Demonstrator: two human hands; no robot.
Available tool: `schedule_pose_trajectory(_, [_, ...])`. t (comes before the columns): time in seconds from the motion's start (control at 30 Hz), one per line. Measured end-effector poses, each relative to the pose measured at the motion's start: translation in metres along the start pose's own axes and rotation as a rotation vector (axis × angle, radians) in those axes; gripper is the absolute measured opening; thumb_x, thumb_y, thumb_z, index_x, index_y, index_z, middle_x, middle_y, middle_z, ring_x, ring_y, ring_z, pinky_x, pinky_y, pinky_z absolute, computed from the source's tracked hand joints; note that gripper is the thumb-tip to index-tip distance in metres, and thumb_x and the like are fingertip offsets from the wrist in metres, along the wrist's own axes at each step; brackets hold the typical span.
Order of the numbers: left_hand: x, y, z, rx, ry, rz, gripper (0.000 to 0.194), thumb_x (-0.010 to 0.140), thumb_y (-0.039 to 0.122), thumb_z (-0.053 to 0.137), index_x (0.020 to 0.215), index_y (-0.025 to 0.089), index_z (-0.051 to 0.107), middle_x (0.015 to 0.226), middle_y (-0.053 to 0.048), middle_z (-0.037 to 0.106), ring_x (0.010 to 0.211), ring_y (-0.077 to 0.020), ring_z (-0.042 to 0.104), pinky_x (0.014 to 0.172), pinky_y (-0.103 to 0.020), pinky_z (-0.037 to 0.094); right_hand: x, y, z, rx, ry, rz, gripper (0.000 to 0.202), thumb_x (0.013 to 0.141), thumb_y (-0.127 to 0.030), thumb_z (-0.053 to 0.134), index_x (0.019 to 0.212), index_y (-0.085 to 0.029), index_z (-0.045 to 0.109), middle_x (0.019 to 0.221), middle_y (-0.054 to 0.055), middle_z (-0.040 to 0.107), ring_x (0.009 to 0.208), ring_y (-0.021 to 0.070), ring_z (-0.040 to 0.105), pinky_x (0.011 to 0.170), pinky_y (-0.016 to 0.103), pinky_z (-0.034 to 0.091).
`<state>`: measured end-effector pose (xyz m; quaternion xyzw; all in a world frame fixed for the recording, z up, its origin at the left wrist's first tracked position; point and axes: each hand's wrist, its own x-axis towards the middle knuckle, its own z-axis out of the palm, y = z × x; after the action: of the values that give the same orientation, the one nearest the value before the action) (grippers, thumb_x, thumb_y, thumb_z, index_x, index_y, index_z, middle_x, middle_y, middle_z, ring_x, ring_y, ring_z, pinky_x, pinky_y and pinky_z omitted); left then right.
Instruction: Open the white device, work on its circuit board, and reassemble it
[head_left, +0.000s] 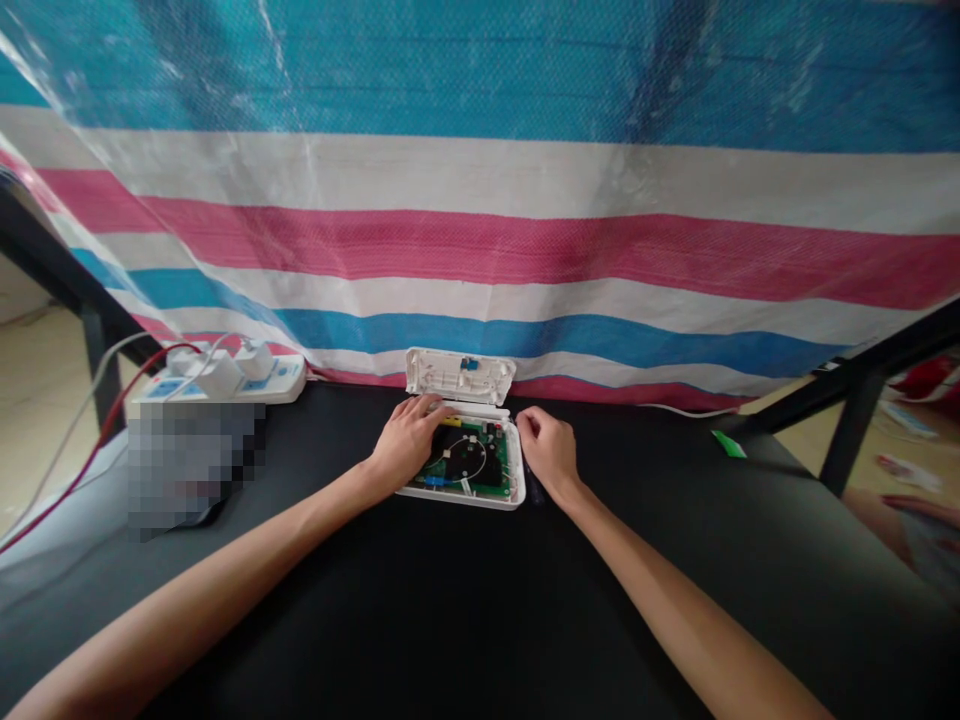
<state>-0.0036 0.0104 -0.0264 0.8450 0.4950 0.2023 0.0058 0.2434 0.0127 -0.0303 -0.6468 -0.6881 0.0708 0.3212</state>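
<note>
An opened white plastic modem case (516, 492) lies on the black table, its green circuit board (491, 488) facing up. Blue and yellow connectors and a thin looped white cable show inside. My left hand (409, 440) grips the case's left side, with the thumb and fingers near its upper left corner. At the right edge, my right hand (551, 450) is closed, its fingers curled in. Whatever they hold, if anything, is hidden. A dark slim object (537, 490) lies partly under this hand. Behind the board, the white cover (459, 378) stands tilted up, inner side showing.
On the left, a white power strip (289, 382) carries several plugs and cables. A blurred-out dark object (191, 465) lies in front of it. A small green piece (729, 444) is on the right. Striped plastic sheeting (480, 240) hangs behind the table (450, 610).
</note>
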Motion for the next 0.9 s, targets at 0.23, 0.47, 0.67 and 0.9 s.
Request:
schedule_pose_trajectory(0.23, [-0.001,0.004,-0.007,0.034,-0.001,-0.022,0.048,0.087,0.002,0.043,0.125,0.023,0.063,0.131,-0.009,0.061,0.123,-0.0264,0.056,0.111,-0.047,0.042,-0.003,-0.002,-0.002,0.077,0.027,-0.164,0.024,0.089,-0.027,0.045,0.077,-0.021,0.065,0.074,0.005,0.071,0.065,0.0205,0.065,0.066,0.029,0.041])
schedule_pose_trajectory(0.47, [-0.006,0.011,-0.008,-0.086,-0.022,0.101,0.041,0.095,0.009,0.042,0.131,0.019,0.059,0.139,-0.012,0.054,0.134,-0.0267,0.049,0.113,-0.047,0.042,-0.001,0.004,0.006,0.106,0.047,-0.207,0.023,0.088,-0.026,0.047,0.076,-0.020,0.065,0.068,0.004,0.069,0.060,0.0185,0.062,0.063,0.028,0.040])
schedule_pose_trajectory(0.67, [-0.011,0.012,-0.005,-0.088,-0.034,0.108,0.040,0.097,0.014,0.044,0.134,0.019,0.057,0.143,-0.013,0.051,0.136,-0.0289,0.047,0.112,-0.051,0.042,-0.005,0.000,0.002,0.196,0.260,-0.310,0.019,0.089,-0.021,0.052,0.074,-0.019,0.064,0.062,0.002,0.065,0.049,0.0146,0.055,0.053,0.027,0.039])
schedule_pose_trajectory(0.9, [-0.011,0.014,-0.006,-0.066,-0.041,0.092,0.040,0.097,0.014,0.043,0.134,0.020,0.056,0.143,-0.013,0.052,0.136,-0.0277,0.047,0.112,-0.049,0.042,-0.059,-0.092,-0.091,0.631,0.260,-0.761,0.029,0.092,-0.013,0.052,0.116,-0.023,0.066,0.073,0.000,0.070,0.052,0.0132,0.061,0.054,0.027,0.051])
